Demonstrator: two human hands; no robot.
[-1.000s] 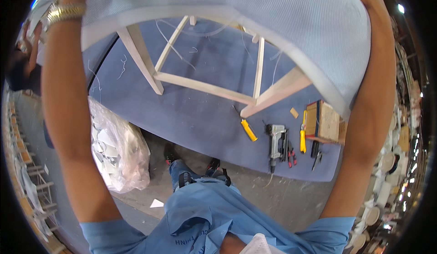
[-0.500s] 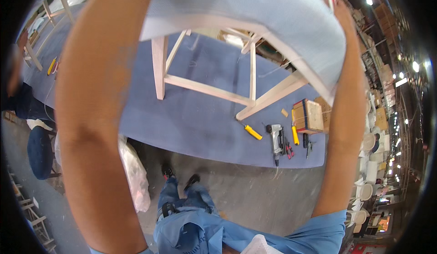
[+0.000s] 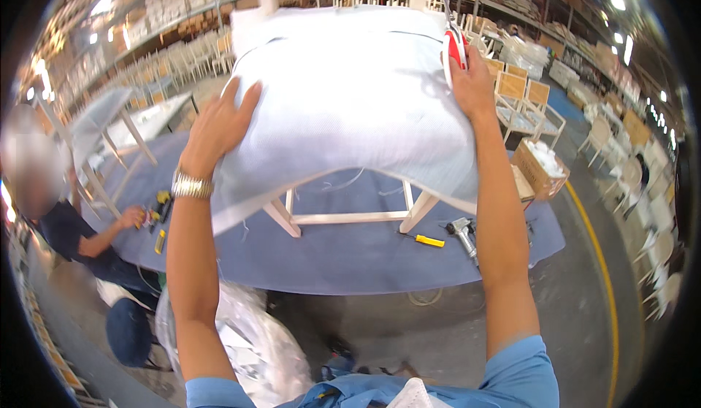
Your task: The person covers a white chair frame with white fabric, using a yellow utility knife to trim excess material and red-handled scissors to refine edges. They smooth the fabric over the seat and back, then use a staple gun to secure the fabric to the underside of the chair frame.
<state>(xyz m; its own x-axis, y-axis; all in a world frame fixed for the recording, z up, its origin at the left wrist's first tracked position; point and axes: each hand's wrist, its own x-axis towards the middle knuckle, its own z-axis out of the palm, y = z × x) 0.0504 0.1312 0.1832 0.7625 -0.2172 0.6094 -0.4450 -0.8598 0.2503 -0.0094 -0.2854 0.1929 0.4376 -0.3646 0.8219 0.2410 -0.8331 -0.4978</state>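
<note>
A chair with a pale wooden frame stands on the table in front of me, its padded seat [image 3: 350, 108] covered in white fabric. My left hand [image 3: 221, 127] lies along the left side of the seat, fingers spread over the fabric and holding nothing. At the far right corner of the seat, my right hand [image 3: 471, 83] grips scissors [image 3: 453, 47] with red and white handles, blades pointing up and away. The seat's lower front edge curves above the chair's front legs [image 3: 282, 216]. Some thin loose threads hang below the fabric.
On the blue-grey table [image 3: 350, 262] lie a yellow-handled tool [image 3: 429, 241] and a metal air tool [image 3: 463, 237]. A cardboard box [image 3: 540, 168] stands at right. To the left, a co-worker [image 3: 84, 243] sits near another chair [image 3: 109, 134]. A plastic bag [image 3: 255, 342] hangs below the table edge.
My view has levelled and lifted, so the seat top and both hands now show. My arms appear lower and farther forward. The co-worker's hand and the tools beside it have come into view.
</note>
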